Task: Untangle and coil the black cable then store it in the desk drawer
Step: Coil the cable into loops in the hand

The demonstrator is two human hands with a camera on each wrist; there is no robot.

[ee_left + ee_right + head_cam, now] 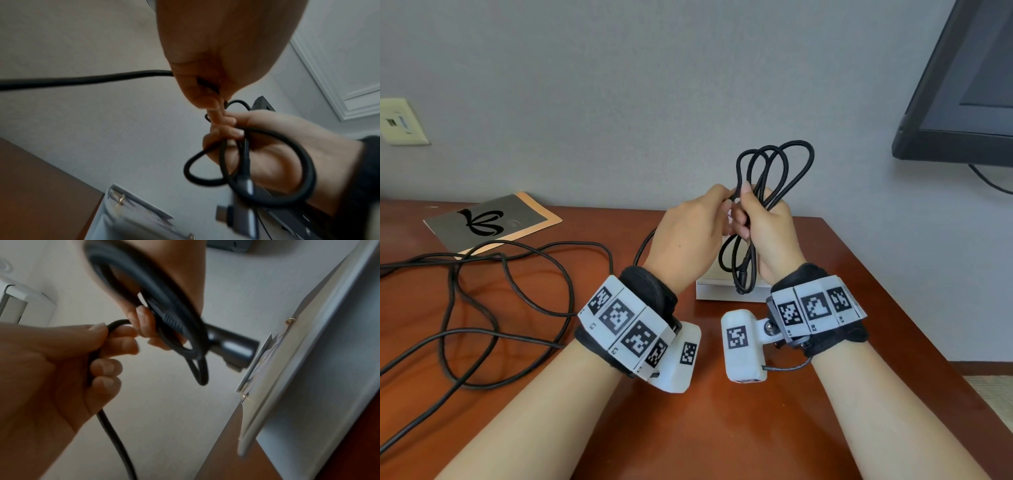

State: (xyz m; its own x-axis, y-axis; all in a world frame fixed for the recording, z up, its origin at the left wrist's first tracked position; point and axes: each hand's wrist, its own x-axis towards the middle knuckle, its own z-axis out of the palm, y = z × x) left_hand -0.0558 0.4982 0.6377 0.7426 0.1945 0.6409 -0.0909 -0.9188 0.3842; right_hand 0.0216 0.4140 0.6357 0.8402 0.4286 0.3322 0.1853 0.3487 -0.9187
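My right hand point(767, 222) is raised over the desk and grips several loops of the black cable point(774, 164); loops stick out above and hang below the fist, with the metal plug point(742, 284) dangling at the bottom. My left hand point(695, 226) sits right beside it and pinches the free strand of the cable point(86, 79) between thumb and fingers. The right wrist view shows that strand point(115, 434) running through the left fist and down. The rest of the cable point(493, 294) lies in loose tangled curves on the left of the wooden desk point(722, 428).
A grey booklet with a black logo point(489, 222) lies at the back left of the desk. A white ring-bound stand point(722, 291) sits under my hands. A dark monitor point(962, 102) hangs at the upper right, and a wall outlet point(400, 121) is at the far left.
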